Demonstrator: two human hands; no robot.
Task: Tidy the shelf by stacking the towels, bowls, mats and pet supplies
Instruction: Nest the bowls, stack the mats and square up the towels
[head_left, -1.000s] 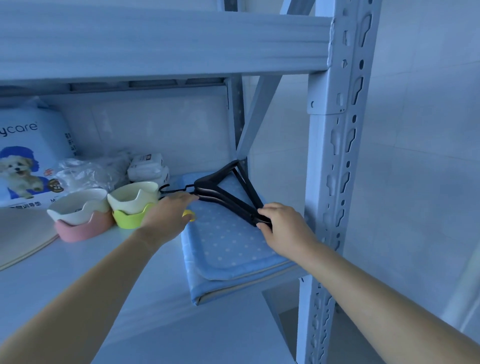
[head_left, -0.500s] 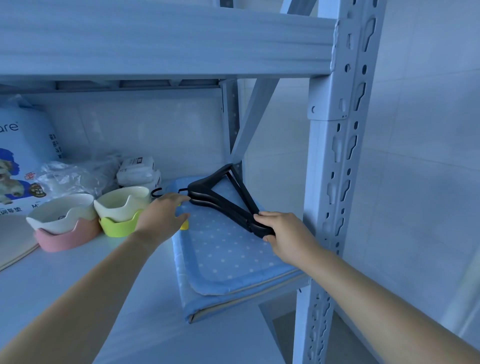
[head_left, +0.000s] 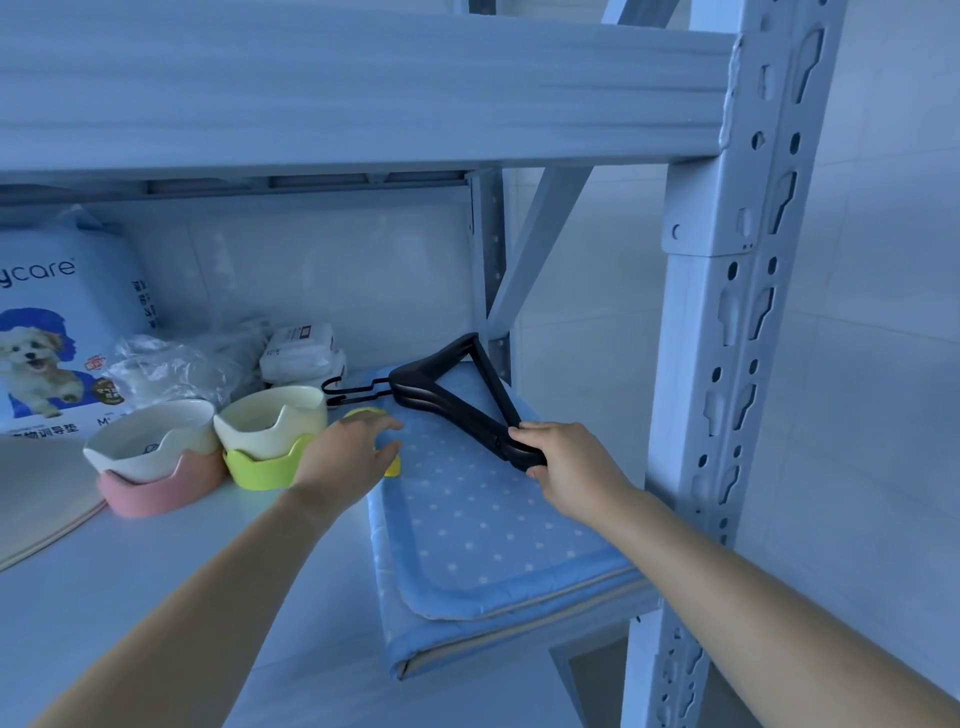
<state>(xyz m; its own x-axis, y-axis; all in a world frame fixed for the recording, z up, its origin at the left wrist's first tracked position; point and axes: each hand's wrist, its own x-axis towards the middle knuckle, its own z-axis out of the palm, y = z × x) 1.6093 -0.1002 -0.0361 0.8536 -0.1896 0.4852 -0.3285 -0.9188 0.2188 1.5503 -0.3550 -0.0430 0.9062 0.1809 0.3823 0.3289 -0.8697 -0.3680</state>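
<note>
Hangers (head_left: 457, 410) in right hand (head_left: 566, 467), two bowls (head_left: 270, 415)

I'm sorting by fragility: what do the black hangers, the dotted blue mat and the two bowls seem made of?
Black hangers: probably matte plastic, thick moulded arms, thin wire hooks.
Dotted blue mat: quilted fabric, stitched border, folded edges.
White bowl and cream bowl: glossy, ceramic or plastic, unclear; pink base and green base look plastic.

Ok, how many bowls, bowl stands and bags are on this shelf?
Bowls: 2, the white bowl and the cream bowl.
Stands: 2, the pink stand and the green stand.
Bags: 2, the dog-print bag and the clear bag.
Total: 6.
</note>
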